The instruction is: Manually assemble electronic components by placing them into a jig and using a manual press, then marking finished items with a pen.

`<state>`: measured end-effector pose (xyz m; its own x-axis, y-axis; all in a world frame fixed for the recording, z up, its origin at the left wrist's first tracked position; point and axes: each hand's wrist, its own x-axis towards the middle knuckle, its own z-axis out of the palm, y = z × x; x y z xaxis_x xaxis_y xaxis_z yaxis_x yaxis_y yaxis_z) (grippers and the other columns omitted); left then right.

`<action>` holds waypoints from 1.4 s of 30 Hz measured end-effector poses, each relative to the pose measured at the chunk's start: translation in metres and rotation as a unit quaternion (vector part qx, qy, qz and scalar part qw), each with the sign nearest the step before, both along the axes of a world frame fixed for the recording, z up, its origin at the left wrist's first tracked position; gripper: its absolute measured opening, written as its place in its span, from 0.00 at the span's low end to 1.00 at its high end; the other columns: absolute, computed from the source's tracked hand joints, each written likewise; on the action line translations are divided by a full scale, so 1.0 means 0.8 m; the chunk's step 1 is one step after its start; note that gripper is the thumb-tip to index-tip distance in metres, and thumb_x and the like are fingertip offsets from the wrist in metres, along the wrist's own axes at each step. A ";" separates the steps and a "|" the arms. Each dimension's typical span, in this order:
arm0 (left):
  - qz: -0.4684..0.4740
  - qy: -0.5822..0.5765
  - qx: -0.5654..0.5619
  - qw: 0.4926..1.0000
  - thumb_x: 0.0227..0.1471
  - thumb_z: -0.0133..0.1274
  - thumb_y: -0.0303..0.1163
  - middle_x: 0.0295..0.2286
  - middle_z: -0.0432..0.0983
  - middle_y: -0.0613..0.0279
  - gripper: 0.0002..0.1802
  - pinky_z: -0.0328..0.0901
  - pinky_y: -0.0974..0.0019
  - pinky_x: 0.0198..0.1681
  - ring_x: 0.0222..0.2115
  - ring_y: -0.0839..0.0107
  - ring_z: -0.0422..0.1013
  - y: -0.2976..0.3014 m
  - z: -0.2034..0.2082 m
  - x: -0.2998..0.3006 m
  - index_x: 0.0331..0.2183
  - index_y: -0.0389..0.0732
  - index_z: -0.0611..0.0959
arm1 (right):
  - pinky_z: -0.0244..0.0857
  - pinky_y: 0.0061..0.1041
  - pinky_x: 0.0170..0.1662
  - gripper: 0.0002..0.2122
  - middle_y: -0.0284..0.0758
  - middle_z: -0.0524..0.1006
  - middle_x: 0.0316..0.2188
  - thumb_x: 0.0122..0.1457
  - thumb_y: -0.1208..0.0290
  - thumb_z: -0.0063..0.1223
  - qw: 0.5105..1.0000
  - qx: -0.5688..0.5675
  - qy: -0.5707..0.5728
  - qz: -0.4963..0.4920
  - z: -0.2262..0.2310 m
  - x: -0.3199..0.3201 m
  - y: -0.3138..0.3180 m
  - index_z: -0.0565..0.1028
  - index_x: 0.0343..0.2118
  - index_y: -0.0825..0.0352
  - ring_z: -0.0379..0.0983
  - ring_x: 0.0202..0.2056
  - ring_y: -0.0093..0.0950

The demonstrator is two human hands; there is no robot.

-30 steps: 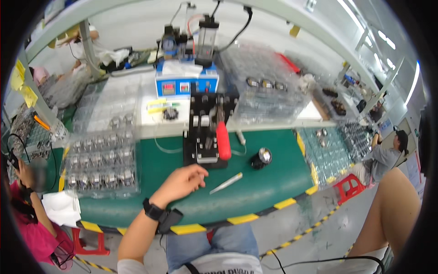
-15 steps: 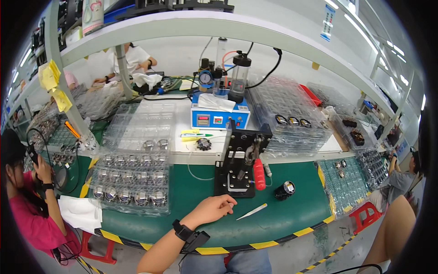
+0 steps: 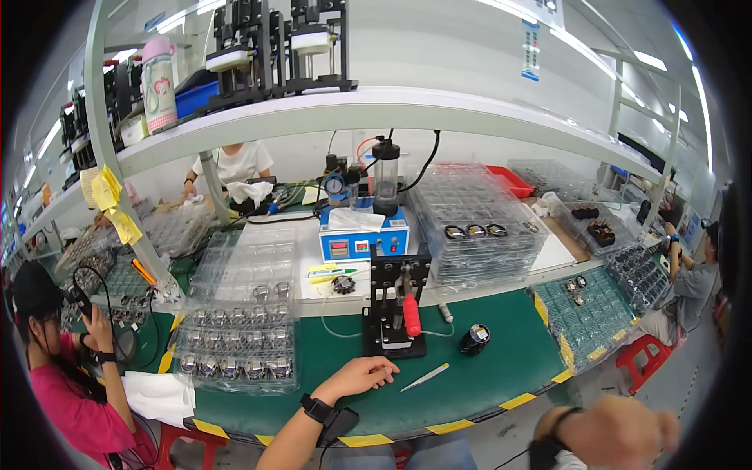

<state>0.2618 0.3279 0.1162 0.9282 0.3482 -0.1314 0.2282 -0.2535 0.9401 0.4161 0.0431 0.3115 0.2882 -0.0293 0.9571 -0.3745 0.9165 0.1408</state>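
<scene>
My left hand (image 3: 363,377) rests on the green mat (image 3: 313,403), empty, its fingers loosely stretched toward the base of a black hand press with a red lever handle (image 3: 411,315). Beside its fingertips lies a slim white pointed tool (image 3: 424,377) with a yellowish end. A short black cylindrical part (image 3: 475,339) stands farther right on the mat. My right hand (image 3: 615,435) is up at the lower right, off the bench's front edge; motion smears its fingers, and I cannot see anything in it. Both wrists wear dark bands.
Left of the press are clear trays (image 3: 235,345) holding several round metal parts. Behind it sits a blue control box (image 3: 364,239). Stacked clear trays (image 3: 478,235) rise at the back right. A shelf (image 3: 376,110) spans above. One person (image 3: 78,376) sits at left, another (image 3: 693,274) at right.
My right arm, raised at the right edge before, has come down, and its hand now shows at the lower right. The view has tilted upward, showing more shelf. My left hand stays by the press.
</scene>
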 end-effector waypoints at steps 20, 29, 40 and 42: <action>-0.007 -0.028 -0.091 0.995 0.61 0.42 0.31 0.33 0.77 0.65 0.14 0.67 0.76 0.35 0.28 0.82 0.69 0.005 0.001 0.003 0.46 0.39 0.76 | 0.63 0.23 0.37 0.08 0.33 0.71 0.22 0.64 0.73 0.38 0.717 -0.689 0.086 0.060 -0.256 -0.011 0.106 0.70 0.37 0.70 0.64 0.22 0.21; -0.004 -0.030 -0.098 0.995 0.61 0.43 0.33 0.31 0.77 0.64 0.14 0.67 0.77 0.33 0.27 0.81 0.70 0.011 0.005 -0.004 0.45 0.38 0.75 | 0.64 0.23 0.38 0.08 0.34 0.72 0.23 0.64 0.76 0.38 0.683 -0.729 0.029 0.028 -0.256 -0.014 0.108 0.71 0.37 0.72 0.66 0.24 0.21; 0.179 -0.304 0.535 0.768 0.50 0.53 0.36 0.45 0.70 0.58 0.19 0.63 0.59 0.48 0.49 0.63 0.63 -0.041 0.146 0.037 0.45 0.43 0.72 | 0.61 0.17 0.31 0.09 0.33 0.73 0.24 0.64 0.73 0.40 0.709 -0.699 0.064 0.065 -0.265 -0.001 0.104 0.73 0.39 0.70 0.66 0.24 0.19; 0.145 -0.284 0.606 0.729 0.47 0.56 0.36 0.46 0.68 0.59 0.20 0.61 0.57 0.51 0.51 0.61 0.61 -0.033 0.157 0.043 0.43 0.43 0.74 | 0.63 0.18 0.33 0.09 0.33 0.73 0.24 0.64 0.74 0.40 0.704 -0.702 0.073 0.077 -0.261 -0.001 0.105 0.73 0.39 0.70 0.66 0.24 0.19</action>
